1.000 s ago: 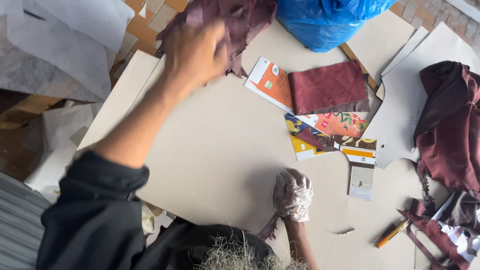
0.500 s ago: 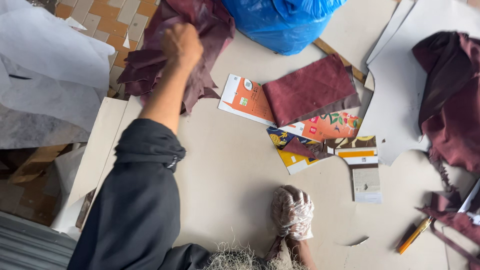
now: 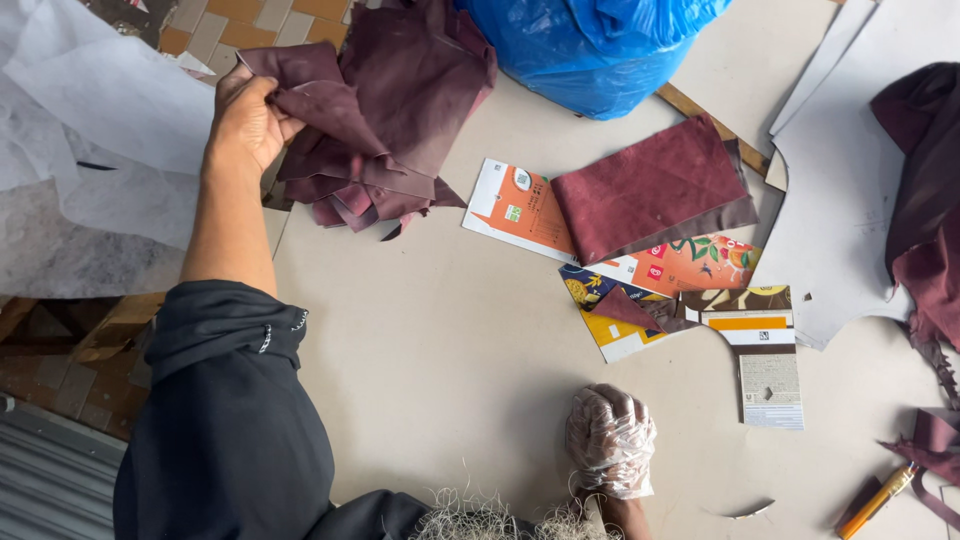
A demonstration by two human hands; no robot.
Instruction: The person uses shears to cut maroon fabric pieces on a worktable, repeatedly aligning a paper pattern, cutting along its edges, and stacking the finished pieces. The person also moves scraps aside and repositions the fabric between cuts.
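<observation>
head view | left hand (image 3: 245,120) fingers clenched on maroon fabric pieces (image 3: 385,110), far left by blue bag (image 3: 600,45) | right hand (image 3: 610,440), clear-gloved, curled loosely, empty, near edge | advice: pinch whole bundle firmly, keep scraps together

blue plastic bag (image 3: 590,50): top cut off | left hand (image 3: 245,120): fingers hidden in maroon cloth bundle (image 3: 385,110)

- A beige work table (image 3: 420,350) carries all the things.
- A maroon fabric rectangle (image 3: 650,185) lies on printed cardboard cut-outs (image 3: 690,290).
- A blue plastic bag (image 3: 590,45) sits at the far edge.
- A yellow utility knife (image 3: 878,500) lies near the right edge.
- A white paper pattern (image 3: 840,230) lies at the right.
</observation>
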